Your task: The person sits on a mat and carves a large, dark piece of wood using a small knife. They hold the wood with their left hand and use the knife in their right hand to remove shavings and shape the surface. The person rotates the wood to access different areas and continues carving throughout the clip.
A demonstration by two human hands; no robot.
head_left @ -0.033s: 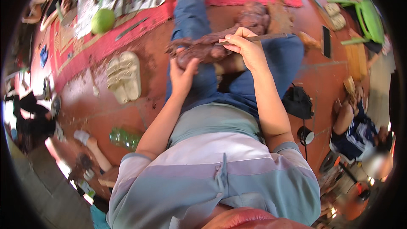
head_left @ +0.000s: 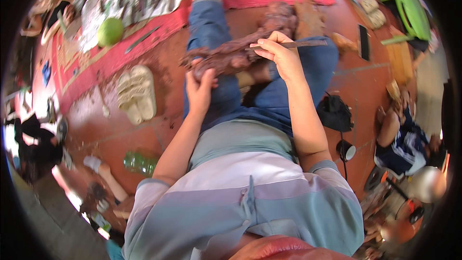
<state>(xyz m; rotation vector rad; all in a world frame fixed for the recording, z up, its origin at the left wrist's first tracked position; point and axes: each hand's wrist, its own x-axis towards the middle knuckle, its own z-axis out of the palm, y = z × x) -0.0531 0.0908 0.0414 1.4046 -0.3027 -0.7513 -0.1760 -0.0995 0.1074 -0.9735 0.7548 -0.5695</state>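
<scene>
Across my lap lies a long, knobbly reddish-brown carving point(head_left: 234, 57), its far end rising toward the upper right. My left hand point(head_left: 199, 86) grips its near left end from below, thumb and fingers curled against the surface. My right hand point(head_left: 281, 54) is closed in a pen-like pinch around a thin dark carving tool point(head_left: 308, 44). The tool's tip points left and sits over the middle of the carving; I cannot tell whether it touches. My blue trouser legs point(head_left: 308, 74) are bent under and beside the piece.
A red mat point(head_left: 159, 26) ahead bears a green ball-shaped thing point(head_left: 110, 32), a blade-like tool point(head_left: 143, 39) and a pale cloth point(head_left: 98, 9) with several tools. Beige sandals point(head_left: 136, 94) and a green bottle point(head_left: 140, 162) lie left; a phone point(head_left: 364, 42), black bag point(head_left: 335, 113) and green chair point(head_left: 413, 17) are right.
The surroundings have shifted slightly left in the picture. My left hand has moved a little left with the carving's end; my right hand keeps nearly the same place and grip.
</scene>
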